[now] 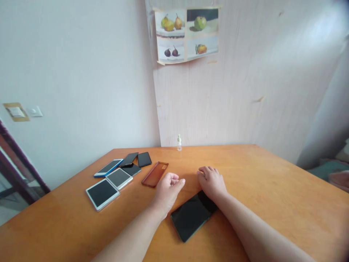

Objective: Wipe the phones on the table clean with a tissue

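A black phone [192, 216] lies face up and slanted near the front of the table, its dark screen showing. Over its far right end rests my right hand [212, 183], palm down, fingers loosely bent on the tabletop and holding nothing visible. My left hand [167, 193] is left of the phone, thumb apart from half-curled fingers, with nothing seen in it. Just beyond that hand is a translucent brown phone case [155, 175], lying flat and partly covered by the hand in view.
On the left lie a white tablet [103, 193], a silver-edged tablet [119, 178], a blue-edged tablet [109, 168] and several dark devices, including a small black phone [144, 159]. A clear pump bottle [179, 142] stands at the far edge of the wooden table [272, 189], near the wall.
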`<state>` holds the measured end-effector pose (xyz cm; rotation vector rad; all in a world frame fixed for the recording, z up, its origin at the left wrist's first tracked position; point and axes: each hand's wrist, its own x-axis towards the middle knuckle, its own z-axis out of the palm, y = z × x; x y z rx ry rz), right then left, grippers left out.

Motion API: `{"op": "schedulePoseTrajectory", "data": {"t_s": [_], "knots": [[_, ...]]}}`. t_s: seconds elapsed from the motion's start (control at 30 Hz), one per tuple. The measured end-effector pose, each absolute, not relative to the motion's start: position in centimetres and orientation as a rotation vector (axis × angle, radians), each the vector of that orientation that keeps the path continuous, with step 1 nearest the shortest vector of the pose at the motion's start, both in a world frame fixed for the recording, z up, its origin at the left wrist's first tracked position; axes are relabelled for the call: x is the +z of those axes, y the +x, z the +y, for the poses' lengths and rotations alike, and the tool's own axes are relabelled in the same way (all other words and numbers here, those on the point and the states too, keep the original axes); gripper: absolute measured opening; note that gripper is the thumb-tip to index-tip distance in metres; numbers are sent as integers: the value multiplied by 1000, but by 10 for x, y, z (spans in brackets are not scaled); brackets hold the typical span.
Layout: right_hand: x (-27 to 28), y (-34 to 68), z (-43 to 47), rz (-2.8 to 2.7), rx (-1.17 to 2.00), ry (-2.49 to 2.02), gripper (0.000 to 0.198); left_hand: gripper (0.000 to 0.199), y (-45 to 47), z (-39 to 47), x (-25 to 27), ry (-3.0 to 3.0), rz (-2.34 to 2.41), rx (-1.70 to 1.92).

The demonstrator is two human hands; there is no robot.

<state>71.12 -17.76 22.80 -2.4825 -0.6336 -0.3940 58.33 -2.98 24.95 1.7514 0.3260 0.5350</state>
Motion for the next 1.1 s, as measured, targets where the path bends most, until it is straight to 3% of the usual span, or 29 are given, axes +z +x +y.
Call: {"op": "schedulePoseTrajectory", "data": {"t_s": [0.1, 0.2, 0.33, 0.37, 0.5, 0.77, 1.1], "knots": [[233, 699, -177, -775, -501, -2567, 29, 29, 579, -43, 248, 2014, 195, 507], [236, 696, -177, -823, -500, -2612, 29, 38, 567, -54, 255, 2256, 35, 404], [235, 701, -178, -746, -444, -2612, 29, 82, 550, -63, 267, 2550, -131, 215], [235, 702, -179, -723, -428, -2605, 30, 84, 548, -64, 268, 2595, -154, 189], [233, 708, -180, -644, -390, -2549, 30, 55, 546, -65, 265, 2606, -114, 197], [229, 726, -183, -474, -392, -2146, 29, 30, 559, -41, 272, 2081, 93, 94], [227, 720, -179, -444, -195, -1894, 37, 34, 561, 11, 280, 1947, 298, 75]]}}
